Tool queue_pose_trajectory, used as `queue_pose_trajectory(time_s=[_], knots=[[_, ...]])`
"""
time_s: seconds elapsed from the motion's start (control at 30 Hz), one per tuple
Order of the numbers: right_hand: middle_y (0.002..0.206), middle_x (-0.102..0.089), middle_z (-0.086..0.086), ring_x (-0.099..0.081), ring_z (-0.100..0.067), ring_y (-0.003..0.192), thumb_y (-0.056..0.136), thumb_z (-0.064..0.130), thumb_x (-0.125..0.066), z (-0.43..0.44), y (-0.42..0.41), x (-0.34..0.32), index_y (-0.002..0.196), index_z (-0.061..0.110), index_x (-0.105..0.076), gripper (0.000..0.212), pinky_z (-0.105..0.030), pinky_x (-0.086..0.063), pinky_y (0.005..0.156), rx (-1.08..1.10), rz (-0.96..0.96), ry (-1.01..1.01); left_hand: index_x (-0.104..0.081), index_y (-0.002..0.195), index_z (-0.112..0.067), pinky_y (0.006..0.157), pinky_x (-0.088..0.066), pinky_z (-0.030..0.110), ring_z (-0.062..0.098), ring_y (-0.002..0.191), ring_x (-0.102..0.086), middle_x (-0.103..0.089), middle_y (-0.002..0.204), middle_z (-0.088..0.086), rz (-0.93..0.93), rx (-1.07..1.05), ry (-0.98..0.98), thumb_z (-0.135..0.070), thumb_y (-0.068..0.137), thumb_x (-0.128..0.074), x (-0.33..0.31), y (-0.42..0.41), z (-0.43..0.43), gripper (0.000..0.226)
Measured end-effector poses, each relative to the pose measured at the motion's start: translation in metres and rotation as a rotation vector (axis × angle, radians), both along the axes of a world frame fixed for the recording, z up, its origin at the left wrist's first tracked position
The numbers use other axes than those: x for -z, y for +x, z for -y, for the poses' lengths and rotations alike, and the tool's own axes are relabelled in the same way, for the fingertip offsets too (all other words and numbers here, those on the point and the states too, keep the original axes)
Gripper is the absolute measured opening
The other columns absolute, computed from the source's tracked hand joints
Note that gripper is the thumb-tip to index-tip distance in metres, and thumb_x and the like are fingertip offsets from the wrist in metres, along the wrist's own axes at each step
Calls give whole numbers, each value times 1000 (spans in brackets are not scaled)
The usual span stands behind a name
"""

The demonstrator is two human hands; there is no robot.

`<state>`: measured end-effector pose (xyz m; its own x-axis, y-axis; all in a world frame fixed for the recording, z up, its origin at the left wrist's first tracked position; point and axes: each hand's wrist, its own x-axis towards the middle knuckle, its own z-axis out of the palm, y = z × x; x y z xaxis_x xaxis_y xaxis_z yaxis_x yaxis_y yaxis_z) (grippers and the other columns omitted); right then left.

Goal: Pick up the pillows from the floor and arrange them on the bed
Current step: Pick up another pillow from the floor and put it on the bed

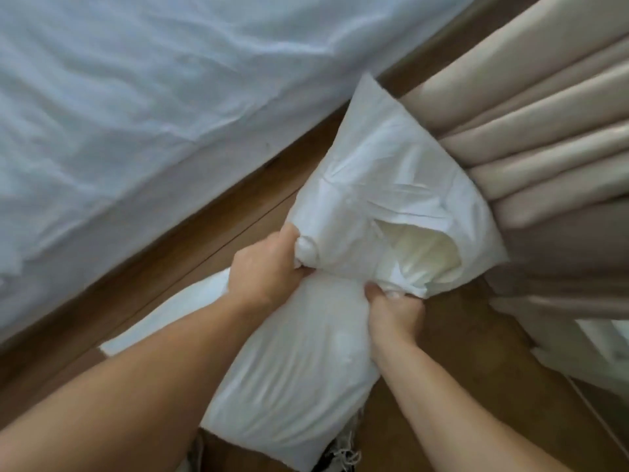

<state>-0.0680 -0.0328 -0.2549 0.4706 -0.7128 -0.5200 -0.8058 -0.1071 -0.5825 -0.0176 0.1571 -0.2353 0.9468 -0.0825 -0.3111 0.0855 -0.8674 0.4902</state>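
Note:
A white pillow (377, 178) stands tilted between the bed and the curtain, its case open at the lower right so the cream filling shows. My left hand (269, 267) is shut on its bunched near-left corner. My right hand (394, 308) is shut on the near edge of the same pillow, by the case opening. A second white pillow (292, 379) lies flat on the wooden floor under my arms. The bed (136, 97), covered with a wrinkled white sheet, fills the upper left.
Beige pleated curtains (544, 131) hang at the right and touch the held pillow. A wooden floor strip (211, 233) runs between bed and curtain. Shoes with laces (343, 454) peek out below the floor pillow.

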Motion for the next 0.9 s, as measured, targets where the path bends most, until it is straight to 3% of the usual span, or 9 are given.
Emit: queue_pose_trajectory(time_s=[0.1, 0.2, 0.27, 0.37, 0.47, 0.53, 0.67, 0.8, 0.9], knots=[[74, -65, 4, -68, -24, 82, 68, 23, -83, -28, 21, -102, 63, 24, -56, 27, -29, -48, 75, -68, 80, -35, -25, 79, -34, 54, -33, 36, 33, 75, -63, -63, 77, -4, -39, -136, -71, -60, 72, -61, -86, 2, -35, 45], [88, -72, -8, -69, -28, 91, 72, 21, -81, -73, 67, -210, 79, 13, -64, 19, -29, -45, 74, -192, 158, -92, -33, 86, -33, 59, -35, 37, 34, 83, -64, -67, 86, 1, -34, -260, -110, -64, 74, -59, -184, 24, -85, 42], [102, -72, -17, -67, -32, 100, 74, 21, -79, -112, 113, -281, 99, 5, -66, 32, -34, -48, 83, -314, 258, -122, -41, 98, -28, 63, -36, 37, 34, 90, -64, -68, 93, 6, 8, -338, -136, -63, 75, -60, -252, 49, -124, 46], [116, -66, -19, -60, -37, 108, 80, 31, -71, -180, 197, -380, 121, 7, -52, 52, -39, -45, 88, -537, 320, -214, -42, 105, -26, 67, -39, 37, 34, 93, -64, -68, 98, 10, 97, -486, -205, -61, 73, -63, -340, 102, -187, 52], [128, -58, -16, -54, -38, 116, 84, 39, -62, -241, 292, -460, 135, 11, -37, 64, -39, -41, 92, -691, 388, -225, -38, 115, -23, 75, -41, 39, 36, 101, -60, -60, 114, 12, 185, -634, -301, -58, 74, -64, -405, 171, -250, 59], [133, -54, -14, -53, -34, 119, 84, 42, -63, -279, 344, -502, 135, 11, -37, 65, -40, -40, 98, -803, 436, -193, -35, 130, -21, 87, -42, 43, 37, 112, -54, -48, 130, 15, 255, -680, -330, -52, 77, -67, -434, 213, -300, 69], [136, -51, -11, -53, -30, 120, 82, 40, -66, -346, 386, -520, 135, 14, -40, 64, -41, -42, 100, -1056, 372, -194, -30, 141, -21, 100, -43, 47, 35, 123, -48, -37, 141, 16, 218, -642, -181, -39, 78, -70, -455, 252, -394, 76], [134, -53, -12, -53, -29, 120, 85, 39, -64, -408, 388, -459, 133, 15, -46, 56, -43, -42, 102, -1278, 163, -155, -33, 141, -19, 101, -42, 46, 36, 126, -44, -32, 144, 15, 13, -704, 3, -37, 79, -65, -427, 252, -473, 72], [133, -55, -10, -53, -27, 119, 86, 39, -64, -455, 389, -411, 132, 17, -50, 52, -35, -42, 99, -1454, 6, -124, -33, 141, -16, 106, -39, 46, 37, 127, -43, -31, 144, 17, -146, -782, 104, -37, 79, -65, -398, 239, -535, 73]])
